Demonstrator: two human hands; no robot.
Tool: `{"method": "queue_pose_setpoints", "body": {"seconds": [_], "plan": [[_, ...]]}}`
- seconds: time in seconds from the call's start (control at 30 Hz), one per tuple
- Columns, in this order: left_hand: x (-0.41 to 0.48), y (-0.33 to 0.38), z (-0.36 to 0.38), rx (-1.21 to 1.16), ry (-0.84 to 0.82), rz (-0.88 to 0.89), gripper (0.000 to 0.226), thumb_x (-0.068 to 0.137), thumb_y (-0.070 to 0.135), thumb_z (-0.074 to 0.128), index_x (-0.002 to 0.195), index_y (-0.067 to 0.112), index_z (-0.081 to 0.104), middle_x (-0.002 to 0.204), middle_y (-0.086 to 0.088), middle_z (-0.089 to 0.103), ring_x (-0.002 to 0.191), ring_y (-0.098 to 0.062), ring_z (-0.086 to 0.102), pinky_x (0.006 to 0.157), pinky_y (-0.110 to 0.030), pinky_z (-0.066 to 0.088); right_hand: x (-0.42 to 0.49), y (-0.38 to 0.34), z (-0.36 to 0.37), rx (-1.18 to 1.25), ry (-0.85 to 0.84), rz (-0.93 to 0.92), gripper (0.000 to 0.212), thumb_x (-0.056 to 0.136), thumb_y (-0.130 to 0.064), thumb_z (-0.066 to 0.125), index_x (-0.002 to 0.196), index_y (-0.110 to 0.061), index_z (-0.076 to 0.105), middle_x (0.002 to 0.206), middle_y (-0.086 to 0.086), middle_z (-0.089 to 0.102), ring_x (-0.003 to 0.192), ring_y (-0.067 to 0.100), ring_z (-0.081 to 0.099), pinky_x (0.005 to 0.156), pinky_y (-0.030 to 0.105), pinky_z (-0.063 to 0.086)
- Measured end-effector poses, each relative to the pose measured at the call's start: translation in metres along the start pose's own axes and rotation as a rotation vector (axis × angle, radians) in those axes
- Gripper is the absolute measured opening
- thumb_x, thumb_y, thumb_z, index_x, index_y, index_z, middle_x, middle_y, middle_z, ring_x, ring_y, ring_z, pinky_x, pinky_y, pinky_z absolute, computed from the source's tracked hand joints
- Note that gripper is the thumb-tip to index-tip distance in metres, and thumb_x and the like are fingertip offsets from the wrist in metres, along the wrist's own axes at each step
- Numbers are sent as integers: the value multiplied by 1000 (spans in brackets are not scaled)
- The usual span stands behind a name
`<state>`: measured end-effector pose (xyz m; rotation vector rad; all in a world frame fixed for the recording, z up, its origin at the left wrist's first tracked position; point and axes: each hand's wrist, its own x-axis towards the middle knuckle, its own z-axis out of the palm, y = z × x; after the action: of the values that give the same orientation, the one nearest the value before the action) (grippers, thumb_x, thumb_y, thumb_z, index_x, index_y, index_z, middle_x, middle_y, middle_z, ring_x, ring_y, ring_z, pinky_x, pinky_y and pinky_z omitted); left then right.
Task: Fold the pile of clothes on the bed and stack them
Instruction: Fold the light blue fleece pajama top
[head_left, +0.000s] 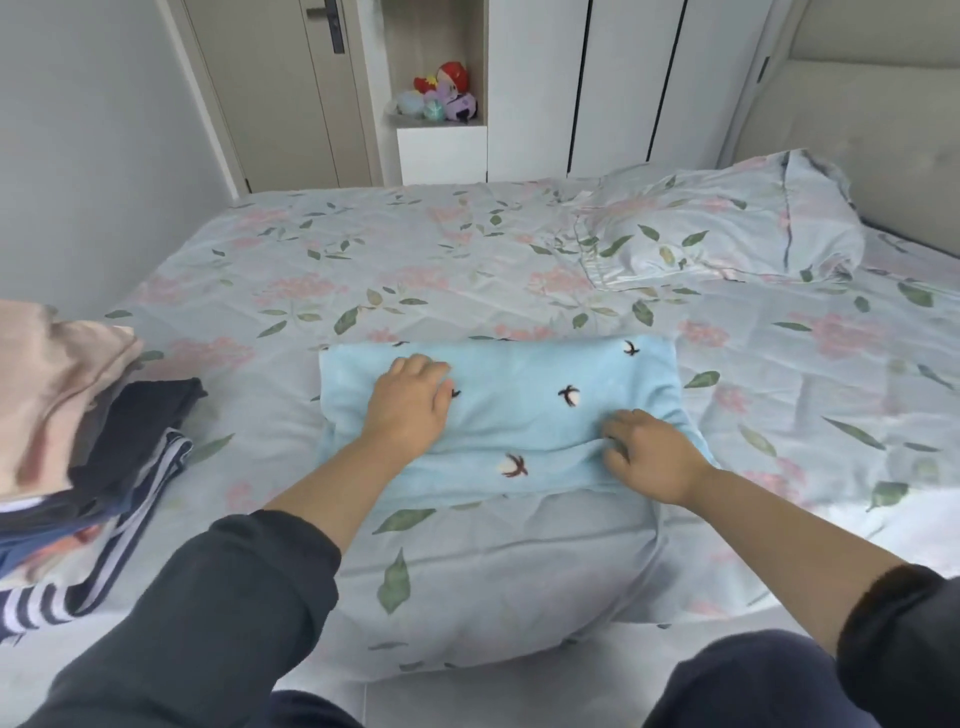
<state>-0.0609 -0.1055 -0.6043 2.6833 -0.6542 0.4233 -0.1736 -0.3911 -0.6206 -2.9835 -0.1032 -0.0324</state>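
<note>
Your left hand (410, 405) lies flat, fingers straight, on the pale blue printed fleece garment (524, 415) near the front edge of the bed (415, 249). Your right hand (649, 457) pinches its near fold; lift it evenly and align the corners.

The pile of clothes (78, 415) blocks the left edge of the frame (it stands tall, near the wall (78, 156)). A pillow (727, 228) fills the upper right. The blue cloth (519, 415) covers the middle. Between these, the bed (363, 260) lies flat and open across the upper middle, and there is more open sheet to the right of the cloth.
</note>
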Motion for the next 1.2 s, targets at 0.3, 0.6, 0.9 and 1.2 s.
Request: {"method": "queue_pose_setpoints", "body": {"seconds": [0.3,0.6,0.9,1.2], "plan": [[7,12,90,198,-209,-146,63,96,54,12,151,33,-10,160,4,-13,146,-19,-13,116,-52,-2,71,-53,-11,92,388,30,40,95,-23,45,130,-5,51,136,17,47,125,34,41,103,44,30],[12,1,102,108,-188,-165,63,94,55,14,152,36,-3,160,9,-11,147,-13,-11,117,-46,-4,121,16,46,-12,61,204,57,98,-53,18,151,-35,9,160,-8,2,147,14,-1,115,52,-4],[14,3,100,126,-206,-173,64,94,54,14,152,33,-3,161,7,-8,147,-14,-8,118,-46,-1,122,81,16,287,153,880,63,94,-52,29,137,-7,36,141,15,38,130,34,36,104,47,29],[14,0,102,97,-189,-155,63,95,53,18,152,33,0,161,6,-6,147,-15,-7,118,-47,-1,90,112,10,401,319,886,49,98,-43,37,103,1,60,109,23,63,97,36,58,81,38,42]]}}
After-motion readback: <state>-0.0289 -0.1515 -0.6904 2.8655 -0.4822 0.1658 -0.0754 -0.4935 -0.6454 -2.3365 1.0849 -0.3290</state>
